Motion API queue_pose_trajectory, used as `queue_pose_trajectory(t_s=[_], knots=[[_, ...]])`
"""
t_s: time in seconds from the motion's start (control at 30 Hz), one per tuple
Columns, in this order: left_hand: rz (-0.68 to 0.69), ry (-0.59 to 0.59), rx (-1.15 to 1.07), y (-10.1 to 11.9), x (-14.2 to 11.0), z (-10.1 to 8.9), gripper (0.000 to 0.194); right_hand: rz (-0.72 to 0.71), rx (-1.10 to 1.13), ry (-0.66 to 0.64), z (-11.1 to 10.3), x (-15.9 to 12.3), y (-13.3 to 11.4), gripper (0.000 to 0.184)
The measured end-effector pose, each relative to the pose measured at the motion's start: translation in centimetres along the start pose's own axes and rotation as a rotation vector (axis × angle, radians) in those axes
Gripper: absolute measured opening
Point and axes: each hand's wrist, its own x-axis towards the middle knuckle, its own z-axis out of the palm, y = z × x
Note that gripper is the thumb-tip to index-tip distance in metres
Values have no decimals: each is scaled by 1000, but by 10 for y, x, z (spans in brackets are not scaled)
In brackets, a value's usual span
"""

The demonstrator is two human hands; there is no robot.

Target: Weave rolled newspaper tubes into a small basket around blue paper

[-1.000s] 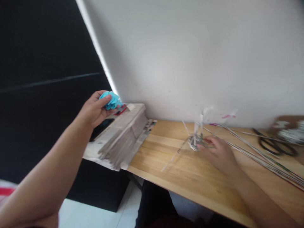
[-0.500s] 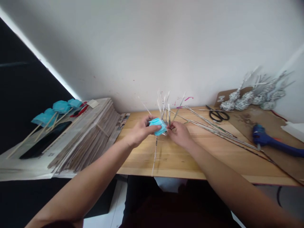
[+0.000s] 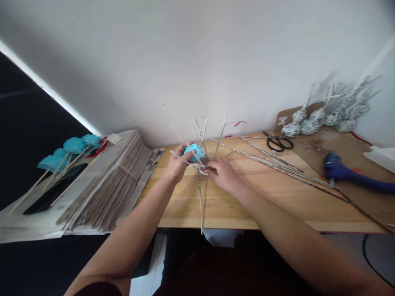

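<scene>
The left hand [image 3: 176,164] has its fingers curled in around a blue flower [image 3: 195,151], the thumb lying against it. The right hand [image 3: 224,174] is bent in from the right, thumb and fingertips nearly together on the edge of a small woven piece [image 3: 202,169]; how tightly they pinch cannot be told. Flower and woven piece sit close together over the middle of the wooden table [image 3: 240,209], and thin sticks [image 3: 220,135] fan out around them, one pointing to the near edge.

The step in hand looks like fitting or steadying the two parts against each other. A next move would call for a light, steady hold, since the sticks could bend or snag a finger.

To the right lie loose sticks [image 3: 277,166], black scissors [image 3: 276,144] on the far side and a blue glue gun [image 3: 339,170]. On the left, more blue flowers [image 3: 74,144] rest over a paper stack [image 3: 105,185].
</scene>
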Motion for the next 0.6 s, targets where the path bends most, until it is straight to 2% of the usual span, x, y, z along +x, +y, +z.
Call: queue_pose_trajectory(t_s=[0.1, 0.2, 0.3, 0.33, 0.47, 0.6], knots=[[109, -53, 98, 2, 5, -1, 58, -23, 2, -33, 0, 0, -1, 11], [232, -198, 200, 5, 9, -4, 53, -28, -17, -59, 0, 0, -2, 13], [214, -405, 319, 6, 17, -9, 51, -32, -66, -85, -1, -1, -3, 15], [205, -441, 376, 5, 21, -11, 50, -33, -83, -90, -1, -1, -3, 15], [278, -439, 750, 3, 39, -16, 43, -54, -93, -90, -2, -3, -1, 20], [455, -606, 1195, 6, 48, -10, 32, -82, -107, -70, -2, -4, 0, 23]])
